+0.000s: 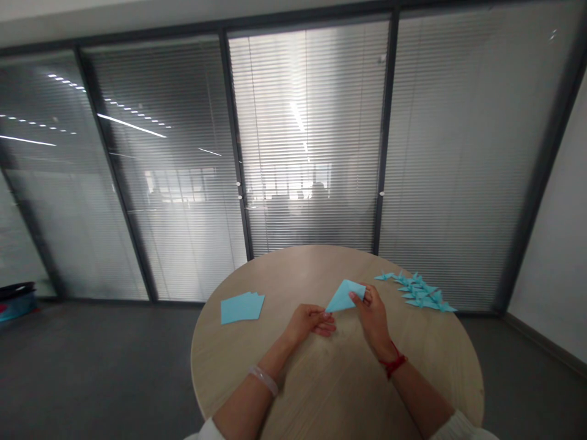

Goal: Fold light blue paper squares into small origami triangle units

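Note:
My right hand [370, 308] grips the right side of a light blue paper triangle [343, 296], a folded sheet held just above the tabletop. My left hand [308, 321] sits beside the triangle's lower left corner, with its curled fingertips at or very near that corner. Left of my hands, a small stack of flat blue paper squares [242, 307] lies on the round wooden table [293, 272]. To the right, several folded blue paper cranes [419, 292] lie in a loose cluster.
A pale bangle circles my left wrist and a red cord my right. Glass partitions with blinds [312, 134] stand beyond the table, with grey floor around it. A dark and blue bag [16, 302] sits on the floor at the far left.

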Demonstrator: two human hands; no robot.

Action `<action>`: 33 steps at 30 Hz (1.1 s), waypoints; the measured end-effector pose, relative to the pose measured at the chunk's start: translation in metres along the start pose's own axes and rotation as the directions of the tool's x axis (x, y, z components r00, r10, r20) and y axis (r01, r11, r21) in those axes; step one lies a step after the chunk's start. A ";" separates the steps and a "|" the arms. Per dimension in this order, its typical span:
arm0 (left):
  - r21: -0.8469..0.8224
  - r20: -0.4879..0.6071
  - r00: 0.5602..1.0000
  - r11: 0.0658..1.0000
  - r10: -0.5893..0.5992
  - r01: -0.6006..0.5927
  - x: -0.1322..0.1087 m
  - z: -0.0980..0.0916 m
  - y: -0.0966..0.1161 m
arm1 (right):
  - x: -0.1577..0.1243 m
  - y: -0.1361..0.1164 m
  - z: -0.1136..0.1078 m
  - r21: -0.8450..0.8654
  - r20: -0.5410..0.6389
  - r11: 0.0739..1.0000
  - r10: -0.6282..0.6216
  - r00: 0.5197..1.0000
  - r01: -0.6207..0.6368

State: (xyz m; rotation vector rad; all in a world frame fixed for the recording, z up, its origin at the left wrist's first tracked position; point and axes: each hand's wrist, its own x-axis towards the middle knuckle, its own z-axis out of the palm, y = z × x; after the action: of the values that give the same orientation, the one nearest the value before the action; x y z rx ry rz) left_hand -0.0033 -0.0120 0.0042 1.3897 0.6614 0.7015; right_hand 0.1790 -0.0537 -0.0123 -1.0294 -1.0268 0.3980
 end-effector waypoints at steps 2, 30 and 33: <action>0.007 -0.003 1.000 1.000 0.010 -0.010 0.000 0.000 0.000 | 0.001 0.002 0.000 0.005 -0.001 1.000 -0.002 1.000 0.002; 0.063 0.042 0.998 0.997 -0.054 0.051 -0.002 0.010 0.000 | -0.004 -0.003 0.003 -0.074 0.141 0.997 -0.006 0.990 0.016; 0.085 0.064 0.996 0.995 -0.057 0.051 -0.005 0.010 0.005 | -0.004 -0.005 0.004 -0.075 0.131 0.997 -0.011 0.991 0.020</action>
State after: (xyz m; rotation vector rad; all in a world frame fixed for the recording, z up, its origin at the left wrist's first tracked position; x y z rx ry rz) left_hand 0.0011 -0.0223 0.0096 1.4603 0.6796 0.5876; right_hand 0.1723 -0.0569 -0.0102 -1.0735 -1.1741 0.4206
